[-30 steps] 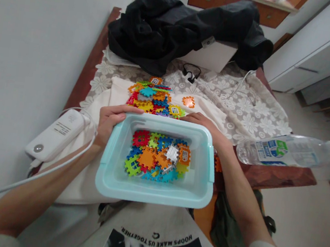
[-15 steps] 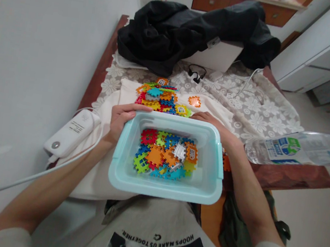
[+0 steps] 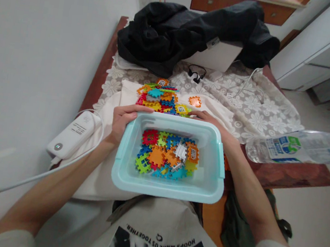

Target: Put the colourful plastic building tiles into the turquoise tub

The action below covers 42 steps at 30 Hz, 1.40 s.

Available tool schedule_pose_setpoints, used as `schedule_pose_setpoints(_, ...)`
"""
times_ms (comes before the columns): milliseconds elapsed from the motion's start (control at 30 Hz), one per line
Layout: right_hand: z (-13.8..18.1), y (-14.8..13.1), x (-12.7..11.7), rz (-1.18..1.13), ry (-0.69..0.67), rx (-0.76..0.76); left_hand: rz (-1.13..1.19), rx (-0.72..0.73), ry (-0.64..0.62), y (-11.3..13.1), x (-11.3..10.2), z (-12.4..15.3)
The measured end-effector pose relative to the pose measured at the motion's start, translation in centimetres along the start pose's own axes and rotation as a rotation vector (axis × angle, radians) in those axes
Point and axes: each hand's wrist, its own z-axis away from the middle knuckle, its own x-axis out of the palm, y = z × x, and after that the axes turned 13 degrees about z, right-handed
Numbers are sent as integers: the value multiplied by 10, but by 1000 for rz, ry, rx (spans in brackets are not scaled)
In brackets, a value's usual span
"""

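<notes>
A light blue plastic tub (image 3: 209, 186) hangs over the table's near edge with several colourful interlocking tiles (image 3: 168, 155) inside it. My left hand (image 3: 122, 120) grips the tub's far left corner, thumb laid along the rim. My right hand (image 3: 210, 123) curls over the far right rim. Just beyond the tub, a pile of the same tiles (image 3: 160, 98) lies on a white cloth (image 3: 102, 172), with one orange tile (image 3: 195, 101) lying apart to its right.
A white device (image 3: 74, 134) with a cable lies at the left. A plastic water bottle (image 3: 295, 148) lies on its side at the right edge. A black jacket (image 3: 192, 32), a white box (image 3: 214, 57) and black earphones (image 3: 196, 74) are farther back. A green bag (image 3: 238, 226) sits on the floor.
The view has shifted a little; both hands keep the same hold on the tub, which has barely moved.
</notes>
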Motion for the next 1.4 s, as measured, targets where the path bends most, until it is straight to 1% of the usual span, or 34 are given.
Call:
schedule_pose_setpoints(67, -2, 3, 2, 22, -12, -65, 4, 8, -4, 0, 0, 0)
schedule_pose_setpoints(167, -1, 2, 1, 54, -23, -101, -1, 8, 0, 0, 1, 0)
schedule_pose_setpoints(367, -2, -9, -5, 7, 4, 13, 20, -2, 7, -1, 0, -1)
schedule_pose_setpoints(500, -3, -8, -7, 37, -11, -34, 2, -10, 5, -2, -1, -1)
schedule_pose_setpoints(700, -1, 4, -2, -4, 25, -64, 21, -9, -18, -4, -3, 0)
schedule_pose_setpoints(867, 1, 3, -6, -33, 53, -108, 15, 13, -19, -4, -2, 0)
schedule_pose_setpoints(1100, 3, -2, -19, -18, 48, -90, 21, 24, -13, -3, -1, 0)
schedule_pose_setpoints(1400, 6, 2, -23, -102, 171, -19, -11, 20, -14, -5, -3, 0)
